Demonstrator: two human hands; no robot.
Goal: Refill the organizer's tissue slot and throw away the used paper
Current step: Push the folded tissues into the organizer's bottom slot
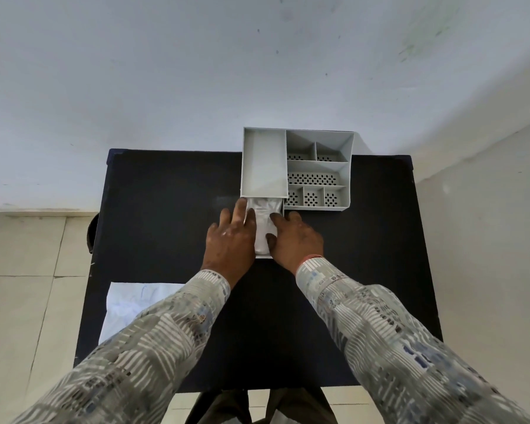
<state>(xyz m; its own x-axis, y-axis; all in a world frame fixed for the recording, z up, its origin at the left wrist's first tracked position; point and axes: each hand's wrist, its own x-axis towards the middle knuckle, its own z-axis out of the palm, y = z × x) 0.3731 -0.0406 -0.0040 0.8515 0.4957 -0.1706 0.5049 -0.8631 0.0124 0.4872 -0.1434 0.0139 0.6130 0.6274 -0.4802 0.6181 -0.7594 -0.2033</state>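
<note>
Dark table (172, 209), one grey organizer (318, 166), two hands (231, 240) (297, 237) pressing flat, ungripped, on one tissue stack (262, 228), one crumpled paper (129, 304)

Head view, steeply down, over table (166, 209)

Matt grey plastic organizer (318, 166), crinkly tissue pack (262, 221)

Grey organizer (297, 166), black table (172, 215), white tissue (262, 228), grey-striped sleeves (153, 341).
</note>
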